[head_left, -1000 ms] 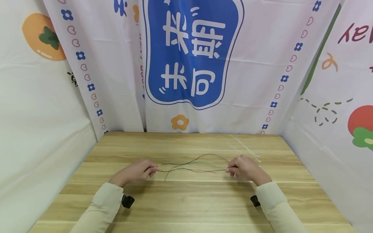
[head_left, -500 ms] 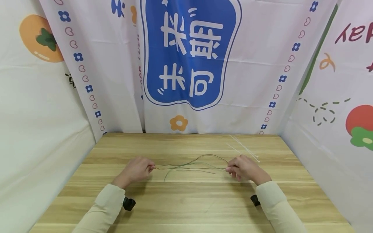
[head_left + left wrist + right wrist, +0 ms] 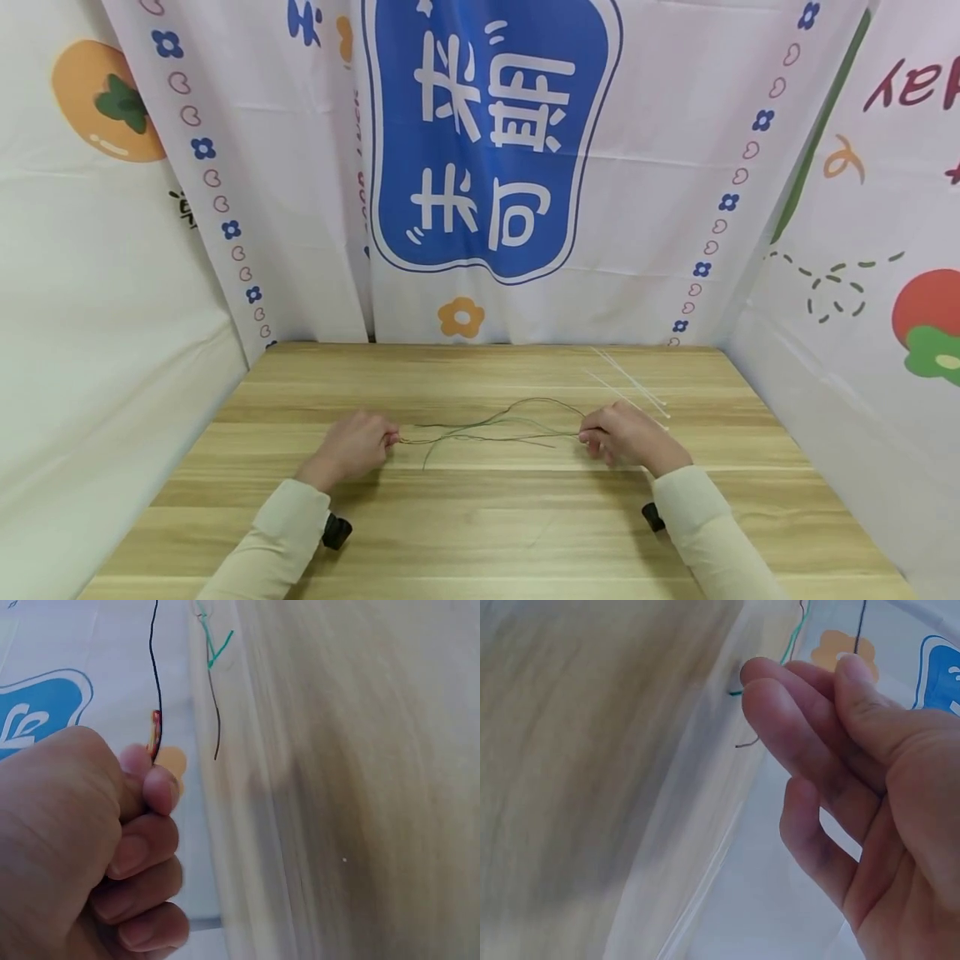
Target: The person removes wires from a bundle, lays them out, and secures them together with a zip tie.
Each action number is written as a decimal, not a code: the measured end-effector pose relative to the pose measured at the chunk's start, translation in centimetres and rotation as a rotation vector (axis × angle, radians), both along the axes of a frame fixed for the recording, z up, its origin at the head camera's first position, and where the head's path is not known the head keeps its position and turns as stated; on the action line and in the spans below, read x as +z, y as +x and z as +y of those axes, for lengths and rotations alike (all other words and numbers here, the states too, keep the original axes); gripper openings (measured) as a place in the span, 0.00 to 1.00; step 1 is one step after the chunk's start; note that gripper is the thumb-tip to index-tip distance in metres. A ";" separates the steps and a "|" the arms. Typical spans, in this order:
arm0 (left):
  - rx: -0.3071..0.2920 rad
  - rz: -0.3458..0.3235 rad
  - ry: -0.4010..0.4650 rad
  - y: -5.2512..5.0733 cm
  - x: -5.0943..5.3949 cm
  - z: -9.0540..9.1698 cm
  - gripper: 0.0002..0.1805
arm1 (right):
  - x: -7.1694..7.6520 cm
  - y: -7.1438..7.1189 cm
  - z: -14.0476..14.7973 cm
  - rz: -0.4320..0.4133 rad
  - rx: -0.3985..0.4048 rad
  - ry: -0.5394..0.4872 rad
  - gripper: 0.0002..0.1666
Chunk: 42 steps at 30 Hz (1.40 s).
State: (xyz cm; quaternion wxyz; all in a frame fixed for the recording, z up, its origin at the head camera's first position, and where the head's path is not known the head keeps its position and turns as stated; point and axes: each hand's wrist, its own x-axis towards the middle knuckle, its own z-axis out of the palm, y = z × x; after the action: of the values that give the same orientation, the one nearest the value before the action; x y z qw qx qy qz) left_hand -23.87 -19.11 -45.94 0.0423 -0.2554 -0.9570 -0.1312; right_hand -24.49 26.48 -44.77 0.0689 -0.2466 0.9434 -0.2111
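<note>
Several thin wires stretch across the wooden table between the two hands. My left hand pinches one end of a black wire between thumb and forefinger; a short yellow-red bit shows beside that wire at the fingertips. At the other end, my right hand pinches the black wire with thumb and finger, its little finger loosely bent. A green wire and a brown wire lie close by, apart from the left fingertips. In the right wrist view, the green wire passes behind the fingers.
White thin strips resembling cable ties lie beyond the right hand on the wooden table. Printed cloth hangs behind the table's back edge, with more cloth along both sides. A small black device sits under each wrist.
The black wire was drawn straighter half a second ago and now sags slightly. My left hand has shifted a little nearer the body, while the right has moved slightly left; both keep their pinch.
</note>
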 end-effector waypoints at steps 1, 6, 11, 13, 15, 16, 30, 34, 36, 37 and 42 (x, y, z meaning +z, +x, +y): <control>0.012 -0.020 -0.004 0.1 0.0 0.1 0.22 | -0.1 0.0 -0.1 0.000 -0.008 0.003 0.10; 0.028 -0.094 -0.017 0.4 -0.3 0.3 0.22 | -0.3 0.0 -0.4 0.037 -0.021 0.046 0.08; 0.029 -0.158 -0.003 0.5 -0.4 0.2 0.21 | -0.2 -0.1 -0.6 0.076 0.000 0.073 0.13; 0.031 -0.188 0.009 0.5 -0.4 0.1 0.21 | -0.2 -0.1 -0.6 0.086 0.005 0.082 0.14; 0.038 -0.199 0.012 0.6 -0.4 -0.1 0.20 | -0.2 -0.2 -0.6 0.098 0.007 0.097 0.14; 0.044 -0.201 0.015 0.6 -0.4 -0.1 0.20 | -0.3 -0.2 -0.6 0.103 0.008 0.104 0.14; 0.028 -0.195 0.119 1.1 1.4 -0.2 0.21 | -0.3 -0.2 -0.8 0.188 -0.055 0.141 0.11; 0.028 -0.246 0.150 1.4 1.5 -0.2 0.20 | -0.4 -0.2 -0.8 0.211 -0.106 0.115 0.06; 0.026 -0.258 0.159 1.5 1.4 -0.2 0.19 | -0.3 -0.2 -0.9 0.222 -0.129 0.094 0.06; 0.025 -0.260 0.158 1.5 1.4 -0.1 0.19 | -0.3 -0.2 -0.9 0.227 -0.139 0.088 0.07; -0.002 -0.271 0.158 1.5 1.2 0.1 0.18 | -0.1 0.1 -1.1 0.267 -0.143 0.094 0.15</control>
State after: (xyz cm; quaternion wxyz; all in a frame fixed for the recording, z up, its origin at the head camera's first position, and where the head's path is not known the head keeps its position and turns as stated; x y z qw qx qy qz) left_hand -22.38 -18.99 -44.69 -0.0673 -0.2322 -0.9403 -0.2394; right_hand -24.42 25.38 -44.84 -0.0608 -0.2012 0.9681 -0.1363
